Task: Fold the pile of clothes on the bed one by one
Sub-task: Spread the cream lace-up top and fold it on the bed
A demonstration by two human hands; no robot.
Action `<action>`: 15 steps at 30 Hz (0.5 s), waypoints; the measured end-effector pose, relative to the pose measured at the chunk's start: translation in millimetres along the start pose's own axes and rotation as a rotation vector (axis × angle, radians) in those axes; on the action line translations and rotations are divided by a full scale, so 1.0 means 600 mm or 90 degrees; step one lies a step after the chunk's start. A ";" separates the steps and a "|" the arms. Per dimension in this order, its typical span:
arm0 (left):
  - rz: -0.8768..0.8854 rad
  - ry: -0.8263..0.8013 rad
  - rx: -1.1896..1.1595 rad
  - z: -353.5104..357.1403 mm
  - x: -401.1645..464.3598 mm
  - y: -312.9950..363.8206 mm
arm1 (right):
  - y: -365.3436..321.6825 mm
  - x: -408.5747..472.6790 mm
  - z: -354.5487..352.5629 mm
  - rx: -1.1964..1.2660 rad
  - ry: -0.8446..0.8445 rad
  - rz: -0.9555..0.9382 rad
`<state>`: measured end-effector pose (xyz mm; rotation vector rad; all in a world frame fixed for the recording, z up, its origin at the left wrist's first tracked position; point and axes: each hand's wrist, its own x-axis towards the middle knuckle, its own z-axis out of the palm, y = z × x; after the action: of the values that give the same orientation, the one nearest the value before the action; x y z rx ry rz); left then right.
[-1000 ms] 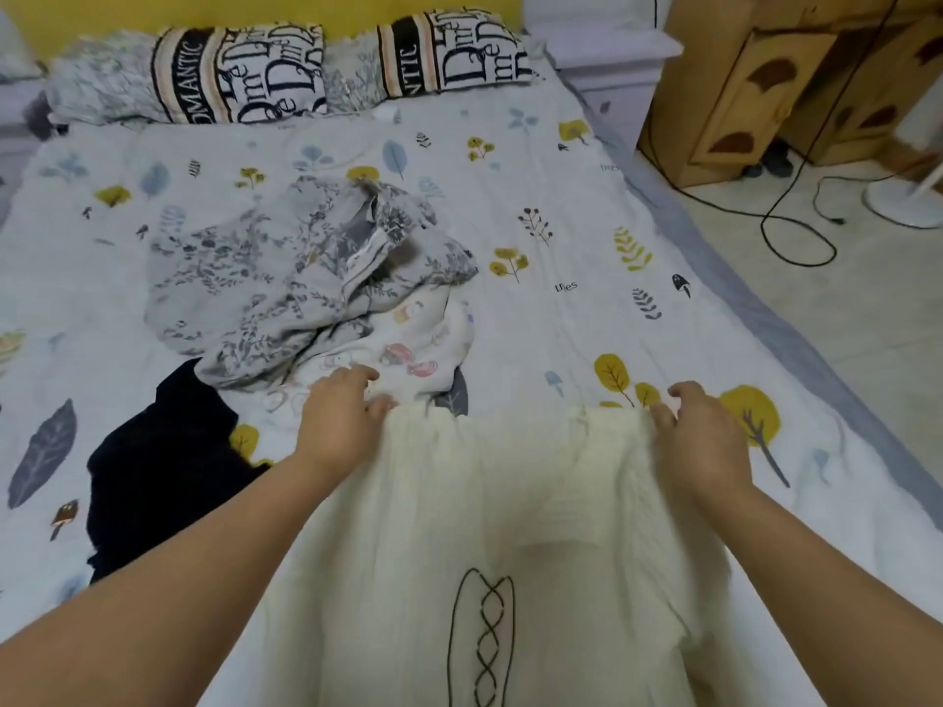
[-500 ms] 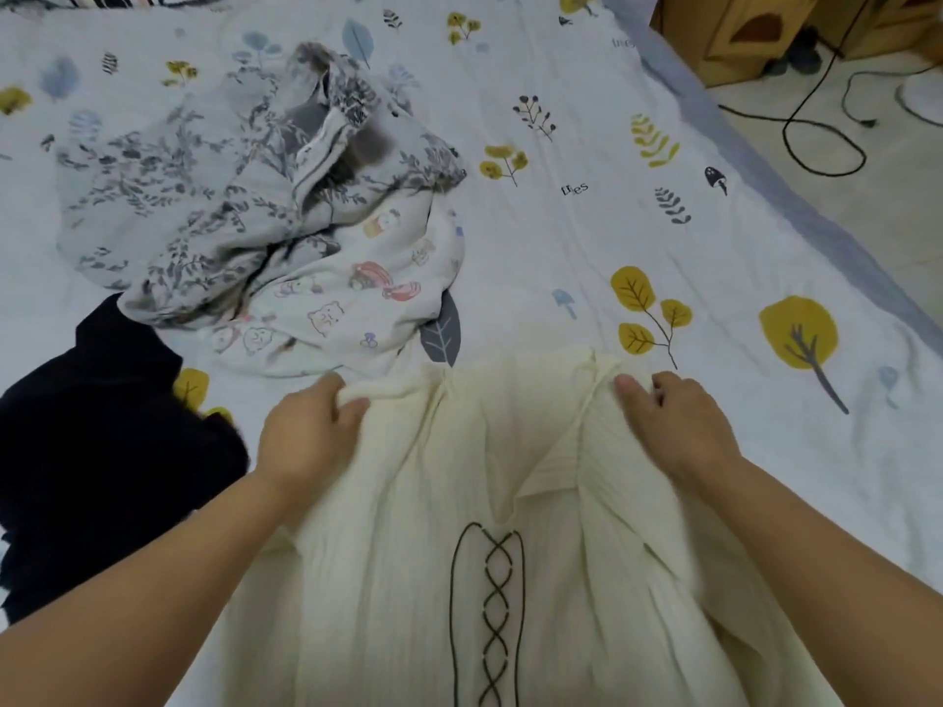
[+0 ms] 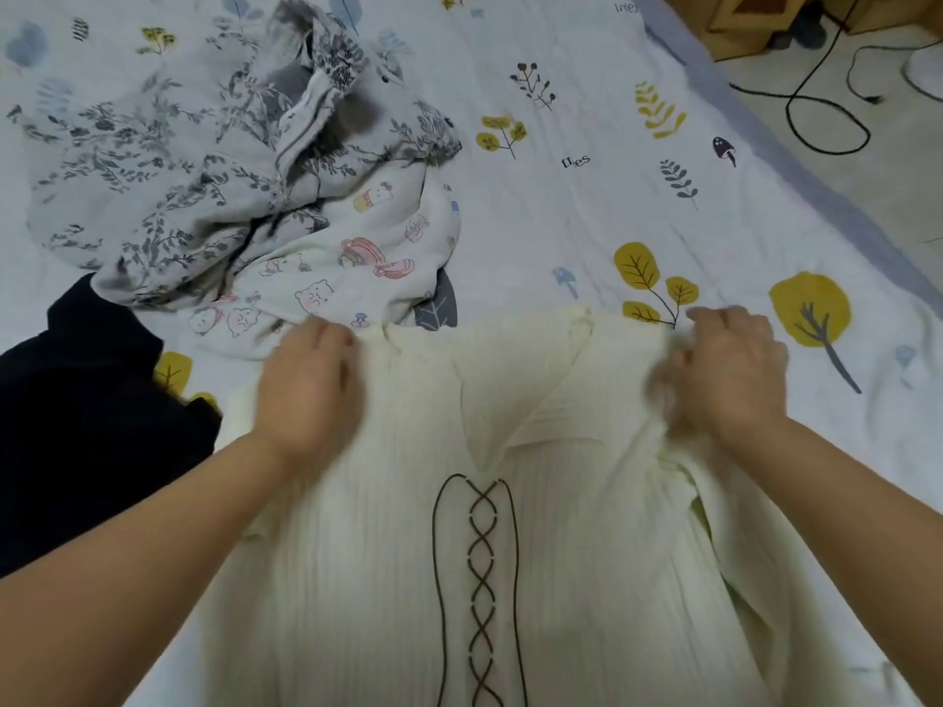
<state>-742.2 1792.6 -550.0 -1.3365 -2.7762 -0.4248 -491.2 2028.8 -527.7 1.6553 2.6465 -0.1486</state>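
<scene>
A cream ribbed top [image 3: 551,553] with dark brown lacing down its front lies spread on the bed before me, collar end away from me. My left hand [image 3: 306,385] grips its far left shoulder edge. My right hand [image 3: 729,369] grips the far right shoulder, where the cloth bunches. Beyond it lies a pile: a grey floral garment [image 3: 194,165] on top of a white cartoon-print garment [image 3: 357,262]. A black garment [image 3: 81,410] sits at the left.
The bed sheet [image 3: 587,206] is white with yellow trees and leaves. Its right edge runs beside a tiled floor with a black cable [image 3: 826,114] and the foot of a wooden cabinet [image 3: 740,12].
The view has tilted down and closer. Both hands have moved apart along the top's far edge, pulling the shoulders wider and flatter; the collar now lies open.
</scene>
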 end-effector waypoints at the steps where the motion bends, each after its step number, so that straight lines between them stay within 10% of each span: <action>1: 0.051 -0.031 -0.025 0.009 0.003 0.016 | -0.014 0.003 0.003 0.010 0.003 -0.033; 6: 0.111 -0.164 -0.005 0.063 0.014 0.052 | -0.047 0.025 0.043 -0.050 -0.150 -0.055; 15: 0.017 -0.073 -0.109 0.051 0.012 0.039 | -0.057 0.029 0.041 0.025 0.076 0.010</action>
<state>-726.3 1819.9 -573.1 -1.4756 -2.8675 -0.6165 -530.4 2027.2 -550.7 1.7501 2.7326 -0.1039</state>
